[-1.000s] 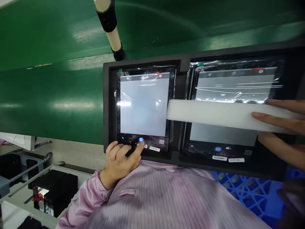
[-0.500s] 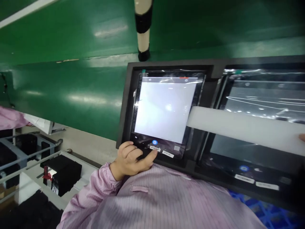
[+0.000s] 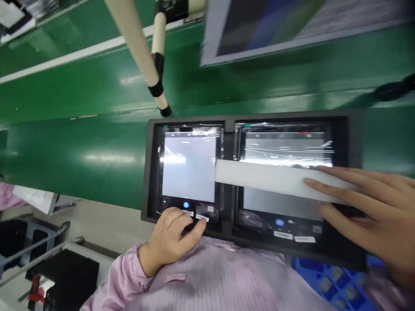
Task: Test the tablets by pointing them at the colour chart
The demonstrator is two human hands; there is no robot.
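A black foam tray (image 3: pixel 228 229) carries two tablets, each with a clear film over it. On the left tablet (image 3: pixel 189 166) the screen is bright white. The right tablet (image 3: pixel 283 203) has a greyer screen with reflections. My left hand (image 3: pixel 177 235) curls its fingers at the tray's front edge, the thumb lying near a label on the left tablet. A long white strip, apparently foam, (image 3: pixel 259 175) lies across the right tablet and reaches the left one's edge. My right hand (image 3: pixel 376 207) holds the strip's right end, fingers along it and thumb below.
Behind the tray runs a green worktop (image 3: pixel 106 147) with a cream pipe frame (image 3: pixel 136 43). A panel (image 3: pixel 259 30) hangs at the upper right, near a dark object (image 3: pixel 392 90). Blue crates (image 3: pixel 337 280) are below right; a cart with black boxes (image 3: pixel 74 276) stands lower left.
The view has shifted, bringing the whole tray and my right hand into sight. The right tablet's screen is brighter. My left hand stays by the front edge.
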